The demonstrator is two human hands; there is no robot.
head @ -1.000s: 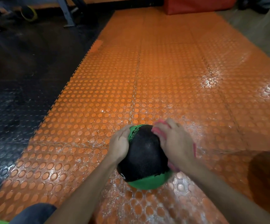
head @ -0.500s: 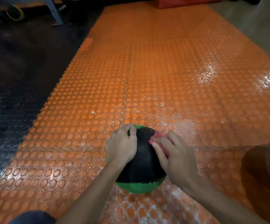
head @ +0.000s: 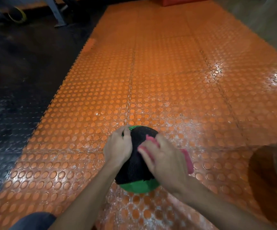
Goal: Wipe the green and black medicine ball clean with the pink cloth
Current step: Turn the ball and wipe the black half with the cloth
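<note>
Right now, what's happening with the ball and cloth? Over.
Left hand holds medicine ball at its left side. Right hand presses pink cloth on its black top. Ball on orange mat, nothing in the way.

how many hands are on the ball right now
2. The left hand holds the ball on its left side, fingers curled over the top. The right hand presses the pink cloth against its upper right side. Neither is hidden.

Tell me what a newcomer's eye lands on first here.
The green and black medicine ball sits low and centre on the bright orange studded mat, which fills most of the view. The left hand grips the ball's left side while the right hand presses the pink cloth onto its top right.
</note>
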